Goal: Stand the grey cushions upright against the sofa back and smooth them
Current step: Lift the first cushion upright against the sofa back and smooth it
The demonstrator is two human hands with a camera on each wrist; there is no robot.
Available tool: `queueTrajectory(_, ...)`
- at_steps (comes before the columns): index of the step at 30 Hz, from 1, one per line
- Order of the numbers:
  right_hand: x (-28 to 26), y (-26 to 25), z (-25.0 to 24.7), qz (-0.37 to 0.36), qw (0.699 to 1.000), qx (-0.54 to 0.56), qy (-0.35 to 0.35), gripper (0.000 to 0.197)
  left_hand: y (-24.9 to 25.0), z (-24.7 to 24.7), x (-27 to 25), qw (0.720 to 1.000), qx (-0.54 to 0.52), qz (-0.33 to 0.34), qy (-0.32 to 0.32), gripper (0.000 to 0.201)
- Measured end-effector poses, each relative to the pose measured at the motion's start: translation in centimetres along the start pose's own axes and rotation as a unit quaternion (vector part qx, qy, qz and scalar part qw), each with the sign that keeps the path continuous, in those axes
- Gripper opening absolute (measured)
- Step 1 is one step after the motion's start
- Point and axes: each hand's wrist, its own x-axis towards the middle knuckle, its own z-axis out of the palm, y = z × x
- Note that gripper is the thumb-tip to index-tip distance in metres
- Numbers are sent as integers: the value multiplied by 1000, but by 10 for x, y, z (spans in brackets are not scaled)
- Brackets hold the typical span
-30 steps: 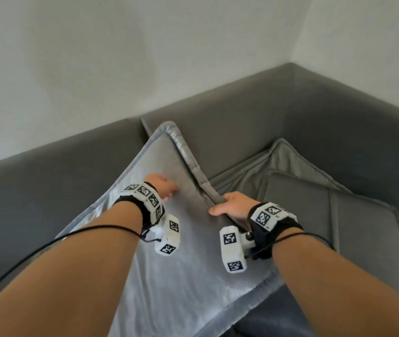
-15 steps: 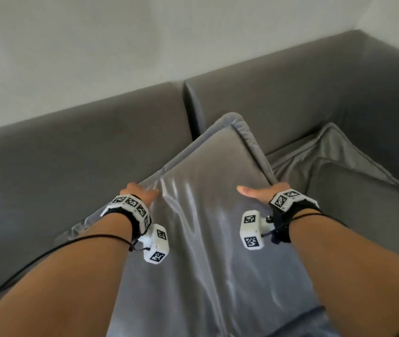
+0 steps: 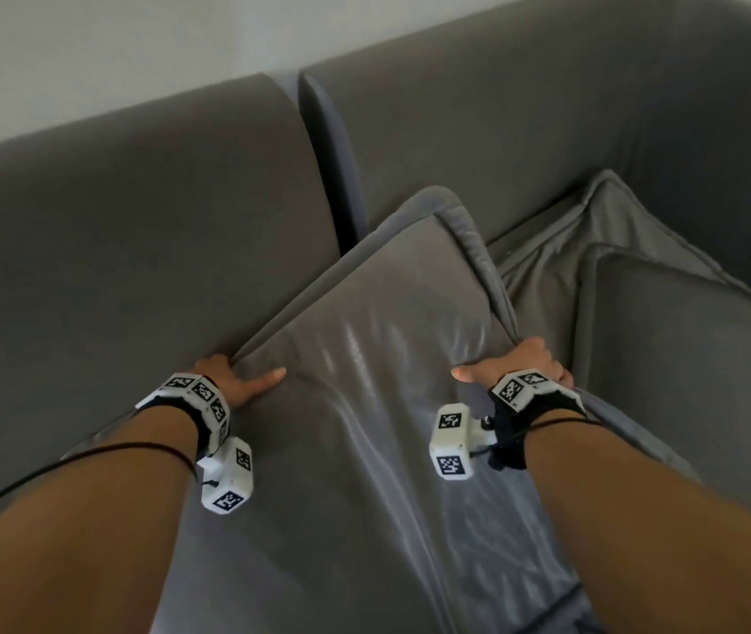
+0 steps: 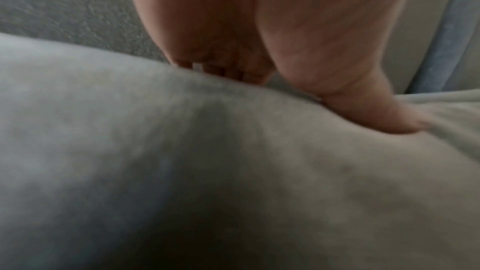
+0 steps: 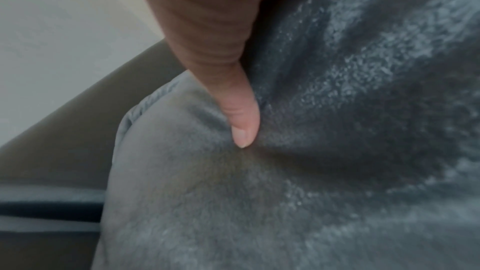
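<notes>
A large grey velvet cushion [image 3: 364, 359] leans tilted against the dark grey sofa back [image 3: 158, 212], its top corner near the seam between two back sections. My left hand [image 3: 236, 382] grips its left edge, thumb on the front face and fingers hidden behind. My right hand [image 3: 520, 368] grips the right edge the same way. In the left wrist view the thumb [image 4: 363, 110] presses into the cushion [image 4: 233, 171]. The right wrist view has the thumb [image 5: 239, 122] dug into the cushion [image 5: 311, 171]. Two more grey cushions [image 3: 666, 359] lie flat at the right.
The sofa back [image 3: 524, 121] bends round a corner at the far right. A pale wall [image 3: 89, 48] rises behind it. Black cables run along both forearms from the wrist cameras.
Both hands have carried the cushion leftwards along the sofa back. The left hand went from its face to its left edge. The right hand keeps its hold on the right edge.
</notes>
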Motion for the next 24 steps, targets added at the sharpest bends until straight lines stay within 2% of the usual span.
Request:
queueTrajectory(2,3,3,7,-3,1000,-2,-2,102,6,7,-2,1000,-4,10,-23,136)
queueTrajectory(4,6,6,11,-11,1000,-8,-2,107,14,8,-8,999,1,5,-36,126)
queueTrajectory(8,5,12,11,-20,999,-27,-20,118,25,7,-27,1000,15,3,-27,141)
queueTrajectory(13,-1,17,2,2,1000,-19,-17,117,35,1,-55,999,46,0,-8,122)
queueTrajectory(19,-22,8,-29,8,999,11,-36,127,33,-37,-97,999,12,2,35,99)
queueTrajectory(21,-37,-8,-42,-35,998,21,-38,135,31,-58,-113,998,9,2,62,95)
queueTrajectory(24,-76,-50,-53,-222,975,-10,-10,141,27,-91,-145,993,7,11,114,93)
